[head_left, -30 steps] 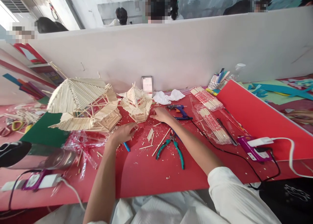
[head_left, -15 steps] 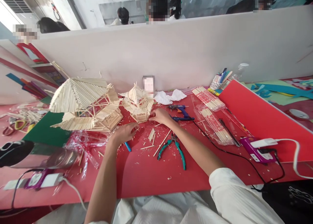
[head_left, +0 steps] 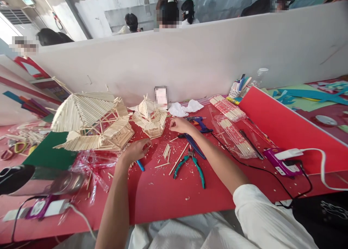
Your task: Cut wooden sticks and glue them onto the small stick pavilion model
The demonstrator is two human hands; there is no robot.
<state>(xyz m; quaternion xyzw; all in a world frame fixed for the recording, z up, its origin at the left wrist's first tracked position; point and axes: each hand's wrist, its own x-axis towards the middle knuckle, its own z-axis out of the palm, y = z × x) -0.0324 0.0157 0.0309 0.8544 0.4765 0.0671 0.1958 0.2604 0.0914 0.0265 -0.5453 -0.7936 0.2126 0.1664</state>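
Note:
A small pavilion model [head_left: 153, 124] made of thin wooden sticks stands at the middle of the red table. My right hand [head_left: 181, 126] is just right of it, apart from it, with fingers bent and tips drawn together; anything between them is too small to make out. Nearer to me, my left hand [head_left: 136, 150] rests low over the table with loosely bent fingers apart and nothing visible in them. Beside it lies a blue pen-like tool [head_left: 140, 165]. A larger stick pavilion [head_left: 89, 120] stands to the left. Cut stick pieces [head_left: 166, 151] lie between my forearms.
Green-handled pliers [head_left: 191, 162] lie near my right forearm. Behind that arm are a blue glue gun [head_left: 199, 123] with a black cord and packs of sticks [head_left: 236, 138]. A red board [head_left: 293, 129] leans at right; a clear bottle [head_left: 49, 180] lies at left.
My right hand has drawn back to the right, away from the small pavilion. My left hand has barely moved. The view has shifted slightly.

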